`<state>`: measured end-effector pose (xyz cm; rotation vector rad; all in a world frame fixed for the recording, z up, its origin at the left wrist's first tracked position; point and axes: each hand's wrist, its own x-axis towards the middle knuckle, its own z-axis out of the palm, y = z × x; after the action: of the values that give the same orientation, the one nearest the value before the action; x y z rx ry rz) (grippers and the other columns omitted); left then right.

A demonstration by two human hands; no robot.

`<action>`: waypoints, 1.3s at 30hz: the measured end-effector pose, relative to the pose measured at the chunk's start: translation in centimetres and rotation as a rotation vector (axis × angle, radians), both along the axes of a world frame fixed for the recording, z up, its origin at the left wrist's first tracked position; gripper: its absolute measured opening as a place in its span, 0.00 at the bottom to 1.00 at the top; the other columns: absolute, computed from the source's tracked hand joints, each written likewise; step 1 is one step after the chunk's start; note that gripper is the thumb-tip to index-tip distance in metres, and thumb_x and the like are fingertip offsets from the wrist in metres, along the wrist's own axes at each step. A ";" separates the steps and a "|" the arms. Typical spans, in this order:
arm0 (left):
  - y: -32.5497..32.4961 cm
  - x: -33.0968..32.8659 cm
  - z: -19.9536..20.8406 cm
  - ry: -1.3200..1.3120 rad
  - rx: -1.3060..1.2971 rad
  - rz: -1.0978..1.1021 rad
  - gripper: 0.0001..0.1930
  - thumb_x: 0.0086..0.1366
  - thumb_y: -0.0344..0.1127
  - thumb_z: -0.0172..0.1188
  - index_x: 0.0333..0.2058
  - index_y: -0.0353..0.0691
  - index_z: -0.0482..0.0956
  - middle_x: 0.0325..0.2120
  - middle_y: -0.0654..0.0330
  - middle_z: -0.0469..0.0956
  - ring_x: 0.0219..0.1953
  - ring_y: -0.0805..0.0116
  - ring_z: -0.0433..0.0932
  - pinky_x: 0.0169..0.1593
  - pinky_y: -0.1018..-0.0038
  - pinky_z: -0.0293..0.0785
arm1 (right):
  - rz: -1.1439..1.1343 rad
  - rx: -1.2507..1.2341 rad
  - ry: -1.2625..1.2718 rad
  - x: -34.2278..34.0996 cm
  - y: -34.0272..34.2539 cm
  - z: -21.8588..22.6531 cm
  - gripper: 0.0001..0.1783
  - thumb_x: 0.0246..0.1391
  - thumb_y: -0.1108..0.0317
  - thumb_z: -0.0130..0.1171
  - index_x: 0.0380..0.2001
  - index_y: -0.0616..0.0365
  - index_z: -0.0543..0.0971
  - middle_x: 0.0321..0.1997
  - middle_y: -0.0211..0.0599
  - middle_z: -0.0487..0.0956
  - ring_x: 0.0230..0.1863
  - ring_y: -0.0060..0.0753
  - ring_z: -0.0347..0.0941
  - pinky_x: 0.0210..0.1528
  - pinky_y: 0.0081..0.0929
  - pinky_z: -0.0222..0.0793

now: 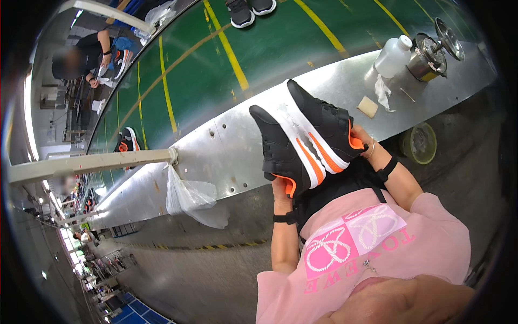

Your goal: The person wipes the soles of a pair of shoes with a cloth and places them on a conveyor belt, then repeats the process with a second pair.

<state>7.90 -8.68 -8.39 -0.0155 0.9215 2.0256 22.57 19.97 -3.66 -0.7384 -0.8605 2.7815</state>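
Note:
Two black sneakers with white soles and orange linings are held up side by side above the metal ledge, soles turned toward each other and toes pointing away. My left hand (280, 190) is closed on the heel opening of the left sneaker (278, 152). On the other side, my right hand (365, 140) grips the right sneaker (325, 118) at its heel collar. Most of my fingers are hidden inside the shoes. The soles lie very close along their heel ends, where orange sole patches show.
A metal ledge (216, 162) borders a green conveyor belt (189, 70) with yellow lines. To the right are a white bottle (393, 57), a metal pot (426, 60), a sponge (368, 107) and a crumpled tissue (382, 93). A plastic bag (189, 194) hangs at left; a bin (420, 143) stands below.

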 end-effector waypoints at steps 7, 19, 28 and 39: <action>-2.0 1.6 8.5 0.069 -0.305 0.055 0.30 0.73 0.52 0.50 0.64 0.35 0.66 0.59 0.53 0.74 0.60 0.55 0.74 0.66 0.57 0.70 | 0.093 0.173 0.029 -1.8 -1.5 2.9 0.39 0.57 0.72 0.49 0.73 0.53 0.58 0.64 0.41 0.72 0.62 0.30 0.72 0.65 0.28 0.68; 4.1 6.0 6.9 0.364 -0.250 -0.165 0.31 0.73 0.40 0.54 0.69 0.35 0.58 0.65 0.53 0.66 0.65 0.60 0.69 0.68 0.63 0.66 | -0.280 1.067 -0.159 -0.7 0.8 3.4 0.14 0.63 0.69 0.58 0.50 0.59 0.83 0.37 0.31 0.84 0.35 0.17 0.75 0.38 0.20 0.73; 8.1 6.3 9.0 0.645 -0.229 -0.262 0.31 0.73 0.26 0.51 0.71 0.37 0.54 0.66 0.55 0.63 0.65 0.62 0.67 0.68 0.65 0.67 | -0.550 1.812 -0.750 4.6 10.1 7.3 0.14 0.57 0.67 0.62 0.46 0.57 0.82 0.43 0.43 0.80 0.44 0.47 0.75 0.50 0.40 0.72; 8.5 5.8 10.0 0.816 -0.391 -0.307 0.38 0.66 0.23 0.56 0.72 0.38 0.53 0.69 0.55 0.59 0.69 0.62 0.62 0.70 0.67 0.59 | -0.318 1.753 -0.853 2.5 12.4 7.4 0.09 0.54 0.69 0.65 0.38 0.58 0.85 0.38 0.40 0.82 0.42 0.45 0.78 0.48 0.36 0.75</action>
<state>13.71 -0.20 1.59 0.7372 1.6910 1.5216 25.05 32.41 3.75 -1.2458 -2.2803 0.5455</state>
